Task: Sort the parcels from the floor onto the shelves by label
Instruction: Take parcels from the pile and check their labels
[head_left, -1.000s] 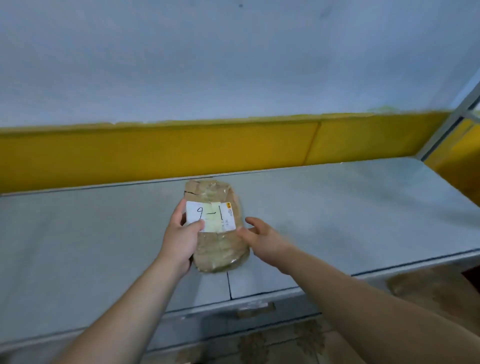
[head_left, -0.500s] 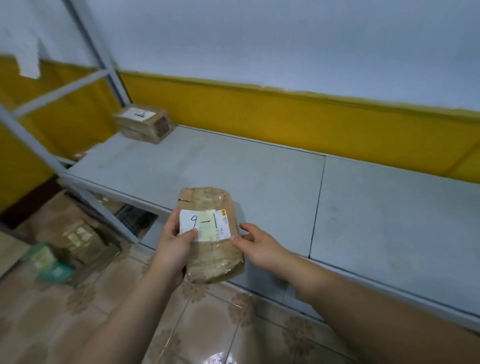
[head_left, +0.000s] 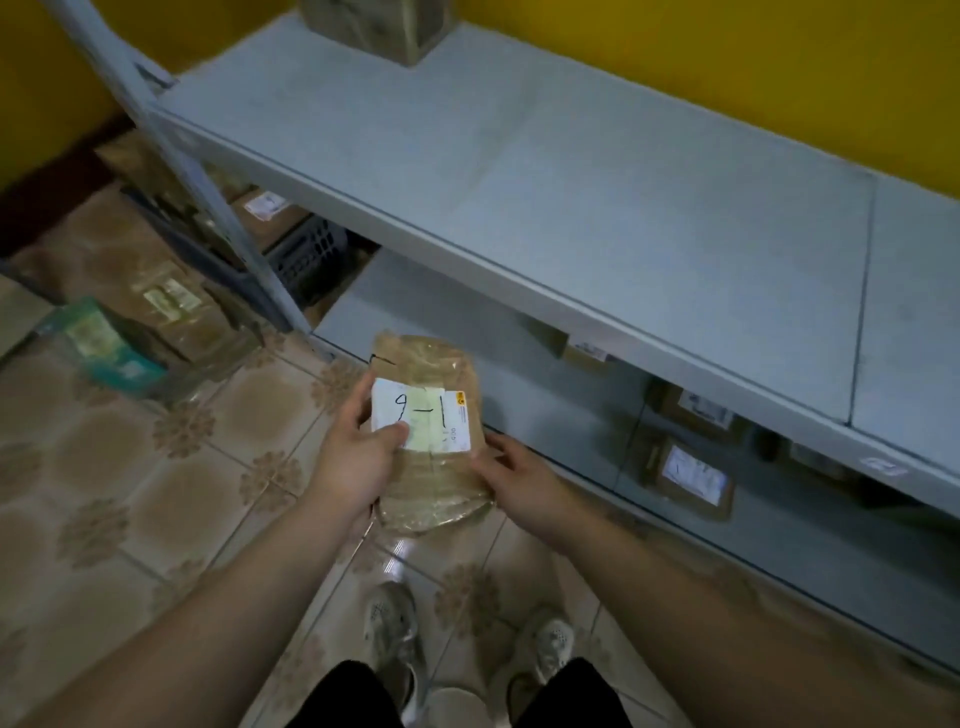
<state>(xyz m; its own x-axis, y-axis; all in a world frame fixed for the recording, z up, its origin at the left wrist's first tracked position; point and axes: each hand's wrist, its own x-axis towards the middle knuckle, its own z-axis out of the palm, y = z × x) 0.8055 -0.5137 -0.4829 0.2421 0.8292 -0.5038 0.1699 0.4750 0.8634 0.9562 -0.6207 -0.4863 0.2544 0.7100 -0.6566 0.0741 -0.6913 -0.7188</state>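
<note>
Parcel (head_left: 437, 496) held in both hands

Left hand (head_left: 358, 462) gripped its left edge, thumb on the 9-1 label (head_left: 423, 415); right hand (head_left: 519, 483) gripped the right. It hung over the floor (head_left: 156, 493) by the front edge of the lower shelf (head_left: 493, 364), long axis pointing away, label up. Labelled boxes (head_left: 691, 473) sat on that shelf.

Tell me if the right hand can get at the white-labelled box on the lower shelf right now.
Probably yes. The box lies near the open front of the lower shelf, with nothing between it and the right hand. That hand must first leave the parcel to the left hand.
</note>
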